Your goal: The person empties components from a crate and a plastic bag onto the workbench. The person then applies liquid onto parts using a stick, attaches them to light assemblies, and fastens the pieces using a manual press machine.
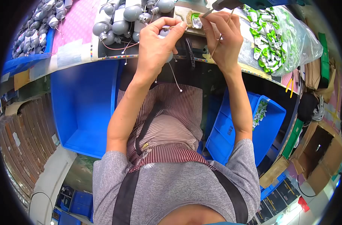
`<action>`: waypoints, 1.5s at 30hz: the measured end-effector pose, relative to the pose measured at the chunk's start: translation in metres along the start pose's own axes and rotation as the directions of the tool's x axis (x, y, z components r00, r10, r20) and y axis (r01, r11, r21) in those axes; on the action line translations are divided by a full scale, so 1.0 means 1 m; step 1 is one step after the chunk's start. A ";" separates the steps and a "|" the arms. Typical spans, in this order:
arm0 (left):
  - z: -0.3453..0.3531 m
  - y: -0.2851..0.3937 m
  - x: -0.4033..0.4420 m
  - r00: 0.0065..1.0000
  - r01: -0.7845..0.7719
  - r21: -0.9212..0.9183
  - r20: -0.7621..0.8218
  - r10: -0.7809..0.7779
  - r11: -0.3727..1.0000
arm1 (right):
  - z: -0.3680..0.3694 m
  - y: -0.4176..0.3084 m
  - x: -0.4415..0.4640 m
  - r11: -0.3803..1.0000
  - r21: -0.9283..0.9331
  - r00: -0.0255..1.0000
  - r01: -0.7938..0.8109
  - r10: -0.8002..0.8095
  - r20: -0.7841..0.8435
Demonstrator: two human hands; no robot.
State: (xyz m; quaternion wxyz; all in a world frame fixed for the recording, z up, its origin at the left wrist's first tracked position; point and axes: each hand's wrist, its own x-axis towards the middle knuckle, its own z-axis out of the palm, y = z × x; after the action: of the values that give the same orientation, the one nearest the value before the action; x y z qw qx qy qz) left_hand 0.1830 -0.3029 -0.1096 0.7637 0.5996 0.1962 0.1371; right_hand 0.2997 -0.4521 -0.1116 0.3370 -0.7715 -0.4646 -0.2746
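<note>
My left hand (157, 45) is closed in a pinch near the bench edge, its thumb and forefinger on a thin wire. Below it hangs a cable (174, 77) with a small white connector at its end. My right hand (226, 39) is closed around a slim, brownish stick-like tool (216, 47) that slants down past the palm; its exact kind is unclear. Between the hands, a green-and-white plastic part (195, 21) sits in a pale fixture (183, 13). Grey rounded units with white labels (120, 27) are heaped beside my left hand.
Many green-and-white parts (266, 45) lie right, beside a clear plastic bag (300, 41). Yellow-handled pliers (289, 85) hang at the bench edge. Below stand a blue bin (84, 108) and a tilted blue crate (231, 131). More grey units (36, 30) fill a far-left bin.
</note>
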 end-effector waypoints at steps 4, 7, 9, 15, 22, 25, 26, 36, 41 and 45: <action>0.001 0.000 0.000 1.000 -0.002 -0.011 -0.001 0.002 1.000 | -0.016 -0.001 0.014 0.949 -0.245 0.980 0.197 -0.186 0.064; 0.002 -0.003 0.000 1.000 -0.013 -0.028 0.002 0.013 1.000 | -0.019 0.005 0.013 0.971 -0.198 0.989 0.131 -0.115 0.089; 0.001 -0.002 0.001 1.000 -0.013 -0.026 -0.002 0.013 1.000 | -0.018 0.002 0.013 1.000 -0.001 0.994 0.010 -0.009 0.111; 0.001 -0.003 0.000 1.000 -0.008 -0.017 -0.008 0.008 1.000 | -0.010 -0.004 0.009 0.981 0.128 0.979 -0.146 0.125 0.162; 0.003 -0.003 0.001 0.998 -0.061 0.011 -0.032 0.061 0.998 | -0.008 0.013 -0.001 1.000 0.017 0.999 -0.009 0.009 0.035; 0.005 -0.004 -0.001 0.996 -0.074 0.019 -0.054 0.075 0.997 | -0.006 0.006 -0.002 0.992 0.087 0.995 -0.093 0.089 0.047; 0.005 -0.004 -0.001 0.996 -0.072 0.022 -0.057 0.073 0.997 | -0.003 0.003 0.000 0.991 0.099 0.995 -0.088 0.084 0.045; 0.002 -0.003 0.000 0.999 -0.037 0.018 -0.019 0.038 0.999 | -0.032 -0.019 0.014 0.980 0.026 0.940 -0.198 0.182 0.288; 0.003 -0.001 -0.001 0.998 -0.042 -0.008 -0.041 0.041 0.999 | -0.010 -0.007 0.008 0.980 0.128 0.984 -0.156 0.142 0.112; 0.004 -0.003 -0.001 0.998 -0.046 -0.007 -0.048 0.045 0.999 | -0.011 -0.003 0.011 0.999 -0.008 0.995 0.050 -0.049 0.088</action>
State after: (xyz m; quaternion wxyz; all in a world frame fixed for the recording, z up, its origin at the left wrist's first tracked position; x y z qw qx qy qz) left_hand 0.1837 -0.3077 -0.1110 0.7577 0.5974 0.2002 0.1696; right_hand 0.3003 -0.4533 -0.0955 0.3054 -0.7727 -0.4967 -0.2511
